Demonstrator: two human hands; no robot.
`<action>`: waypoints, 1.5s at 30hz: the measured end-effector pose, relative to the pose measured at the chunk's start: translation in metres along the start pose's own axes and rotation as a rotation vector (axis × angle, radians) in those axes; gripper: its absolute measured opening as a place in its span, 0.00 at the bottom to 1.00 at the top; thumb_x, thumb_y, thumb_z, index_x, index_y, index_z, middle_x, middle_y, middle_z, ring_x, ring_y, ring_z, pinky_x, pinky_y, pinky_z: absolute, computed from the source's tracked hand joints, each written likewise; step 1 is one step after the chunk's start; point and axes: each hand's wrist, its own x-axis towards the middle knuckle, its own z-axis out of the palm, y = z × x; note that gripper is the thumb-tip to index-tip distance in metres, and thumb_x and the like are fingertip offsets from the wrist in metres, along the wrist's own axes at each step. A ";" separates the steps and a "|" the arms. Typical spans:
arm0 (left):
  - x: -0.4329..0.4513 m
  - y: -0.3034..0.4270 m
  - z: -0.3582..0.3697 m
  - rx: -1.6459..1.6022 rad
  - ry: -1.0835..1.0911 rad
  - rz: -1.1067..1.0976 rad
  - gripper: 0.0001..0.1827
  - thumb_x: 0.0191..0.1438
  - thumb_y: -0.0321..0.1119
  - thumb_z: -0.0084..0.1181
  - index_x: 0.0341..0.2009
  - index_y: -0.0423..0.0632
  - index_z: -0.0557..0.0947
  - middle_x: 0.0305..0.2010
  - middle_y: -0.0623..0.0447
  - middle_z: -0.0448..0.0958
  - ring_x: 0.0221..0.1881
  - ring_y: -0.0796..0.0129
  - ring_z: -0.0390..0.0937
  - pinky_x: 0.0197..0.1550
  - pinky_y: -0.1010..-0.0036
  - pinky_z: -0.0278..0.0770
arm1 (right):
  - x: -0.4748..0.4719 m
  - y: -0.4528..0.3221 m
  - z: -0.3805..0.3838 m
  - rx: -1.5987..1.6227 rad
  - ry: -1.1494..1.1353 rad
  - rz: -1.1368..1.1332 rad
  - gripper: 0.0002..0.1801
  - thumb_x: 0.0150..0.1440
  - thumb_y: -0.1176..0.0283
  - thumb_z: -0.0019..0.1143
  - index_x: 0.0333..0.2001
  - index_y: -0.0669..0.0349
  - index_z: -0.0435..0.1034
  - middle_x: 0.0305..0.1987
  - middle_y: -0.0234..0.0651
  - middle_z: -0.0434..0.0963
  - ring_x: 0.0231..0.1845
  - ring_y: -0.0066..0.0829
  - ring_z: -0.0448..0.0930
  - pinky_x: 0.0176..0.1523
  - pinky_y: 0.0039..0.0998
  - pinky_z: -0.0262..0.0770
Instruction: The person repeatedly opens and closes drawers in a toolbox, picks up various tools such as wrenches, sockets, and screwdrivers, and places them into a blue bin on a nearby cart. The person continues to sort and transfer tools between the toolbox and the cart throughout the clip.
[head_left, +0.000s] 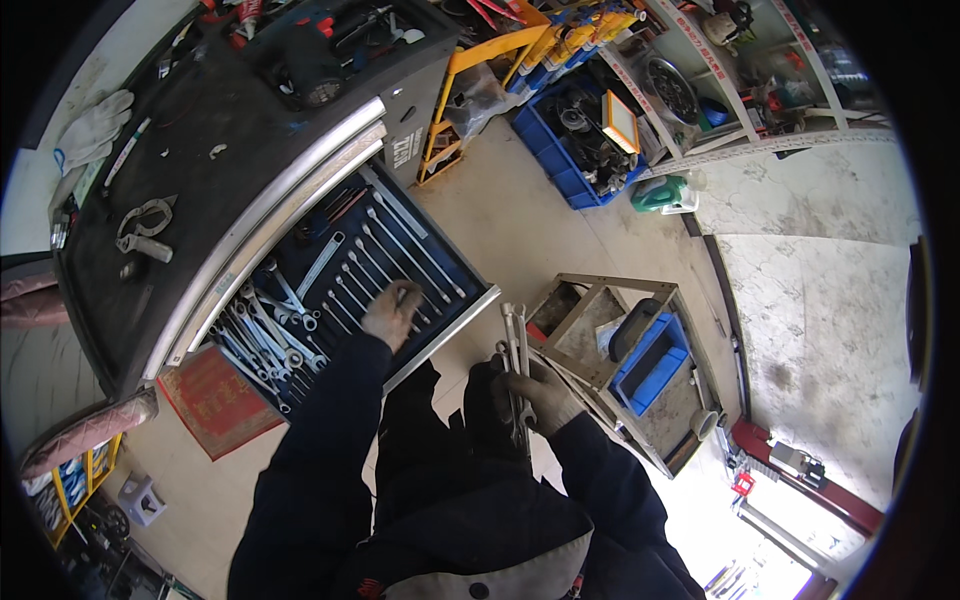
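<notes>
An open tool drawer (442, 259) lies before me, its dark tray holding a graded row of combination wrenches (382, 251). Over that row is my left hand (394, 313), fingers curled down among the shafts; whether it grips a wrench is hidden. My right hand (544, 397) is closed around a bundle of several metal wrenches (514, 337), held upright just outside the drawer's front corner. In the drawer's left part, loose ratcheting and combination wrenches (266, 334) lie in a heap. A wider, flat wrench (321, 264) rests aslant between heap and row.
Above the drawer is a dark workbench top (195, 187) with a C-shaped clamp tool (148, 229) and white gloves (94, 127). A metal cart (592, 360) with a blue bin (651, 364) stands close on my right. Beyond it, a blue crate (551, 154) of parts sits on the floor.
</notes>
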 end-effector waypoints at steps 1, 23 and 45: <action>-0.020 0.023 0.000 -0.136 -0.085 -0.051 0.17 0.67 0.41 0.55 0.54 0.44 0.81 0.52 0.45 0.80 0.41 0.55 0.80 0.45 0.63 0.80 | 0.000 -0.003 0.006 -0.002 0.008 0.033 0.21 0.63 0.67 0.56 0.55 0.72 0.71 0.33 0.36 0.78 0.31 0.27 0.79 0.35 0.29 0.75; -0.096 -0.057 -0.056 -1.115 0.481 -0.483 0.12 0.64 0.40 0.56 0.35 0.44 0.80 0.18 0.54 0.70 0.15 0.69 0.66 0.18 0.71 0.60 | 0.031 0.025 0.051 -0.395 -0.078 0.327 0.19 0.60 0.58 0.66 0.44 0.63 0.77 0.29 0.29 0.77 0.27 0.22 0.77 0.29 0.25 0.71; -0.040 -0.097 -0.077 0.568 0.181 -0.538 0.24 0.66 0.49 0.49 0.46 0.42 0.88 0.51 0.38 0.85 0.54 0.44 0.83 0.57 0.52 0.80 | 0.022 0.024 0.019 -0.094 0.033 0.342 0.07 0.64 0.68 0.61 0.38 0.60 0.74 0.14 0.26 0.62 0.09 0.20 0.60 0.15 0.26 0.51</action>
